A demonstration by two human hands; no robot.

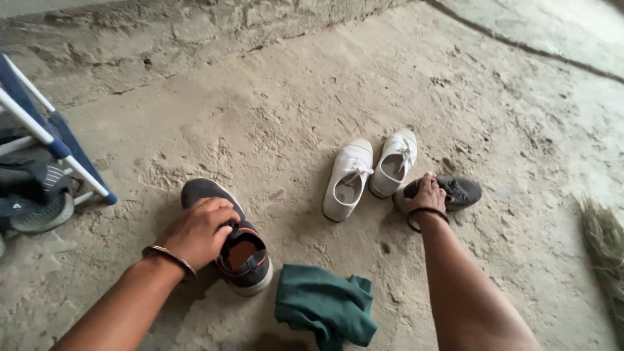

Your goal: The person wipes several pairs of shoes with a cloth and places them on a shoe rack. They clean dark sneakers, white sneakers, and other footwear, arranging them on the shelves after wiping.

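Observation:
My left hand (197,231) grips the side of a dark grey sneaker (237,250) with an orange lining, which stands on the concrete floor at the lower left. My right hand (426,194) rests on the heel end of a second dark grey sneaker (460,190) farther right and holds it. Between the two, a pair of white lace-up shoes (370,172) sits side by side, toes pointing away. A crumpled green cloth (325,305) lies on the floor between my forearms.
A blue and white rack (52,140) at the left edge holds dark sandals (36,195). A rough concrete step (195,32) runs along the back. Straw bristles of a broom (604,247) lie at the right edge.

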